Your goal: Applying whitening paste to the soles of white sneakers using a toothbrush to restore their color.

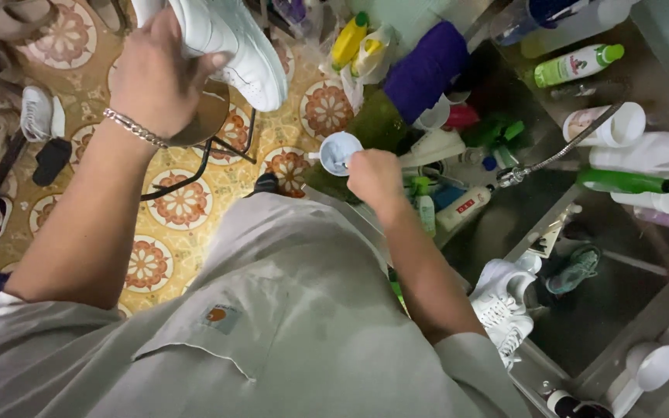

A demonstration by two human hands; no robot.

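Home washroom: detergent bottles (578,64), floor tiles (183,205).

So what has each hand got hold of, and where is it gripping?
The left hand grips a white sneaker around its middle. The right hand is at a small white cup, seemingly working something inside it; that exact hold cannot be told.

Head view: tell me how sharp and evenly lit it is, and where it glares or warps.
Head view: mostly sharp, though the left hand and white shoe at the top edge are slightly soft; light is dim and uneven, brighter on the patterned floor, darker over the metal sink; faint sheen on the white bottles; wide-angle stretch enlarges the grey shirt.
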